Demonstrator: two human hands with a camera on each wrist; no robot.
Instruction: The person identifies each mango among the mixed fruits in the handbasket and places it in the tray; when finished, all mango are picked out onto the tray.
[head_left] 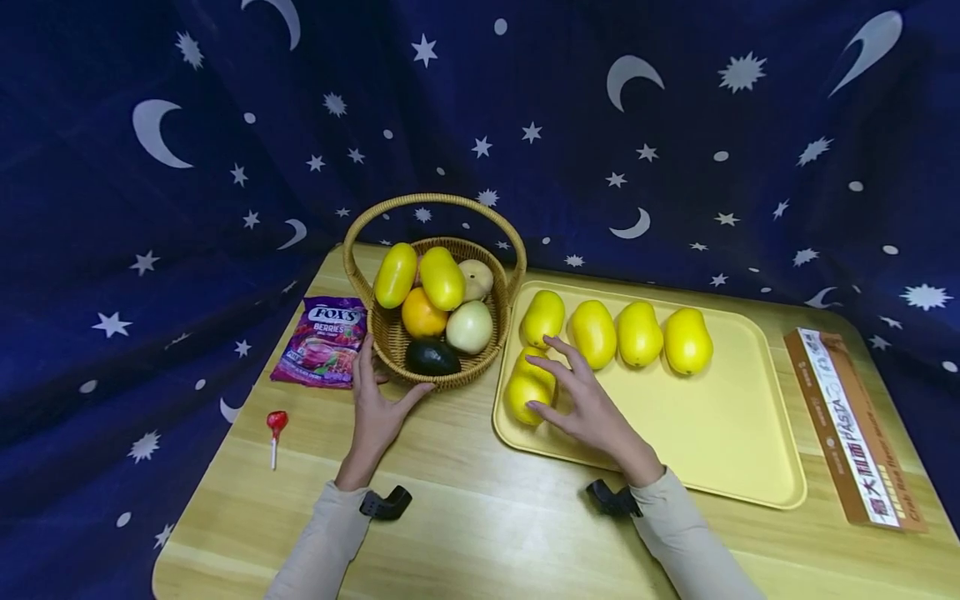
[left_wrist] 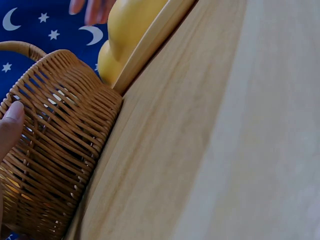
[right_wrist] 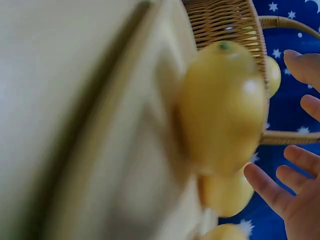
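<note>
My left hand (head_left: 377, 417) rests against the front left of a wicker basket (head_left: 480, 367), fingers spread along its side. In the left wrist view the thumb (left_wrist: 14, 120) lies on the wicker. Inside the basket are two long yellow fruits (head_left: 442, 278), an orange (head_left: 423, 312), a dark avocado (head_left: 432, 357), a pale green round fruit (head_left: 469, 327) and a beige one (head_left: 477, 280). Over the nearest yellow mango-like fruit (head_left: 529, 392), at the tray's left end, hovers my right hand (head_left: 588, 410), fingers spread. The right wrist view shows its fingertips apart from that fruit (right_wrist: 223, 110).
Several more yellow fruits (head_left: 593, 335) line the back of the yellow tray (head_left: 720, 433). Left of the basket lies a purple Fox's candy bag (head_left: 322, 342), with a red lollipop (head_left: 277, 422) nearer. A pasta box (head_left: 855, 429) lies right of the tray. A starry blue cloth (head_left: 562, 100) hangs behind.
</note>
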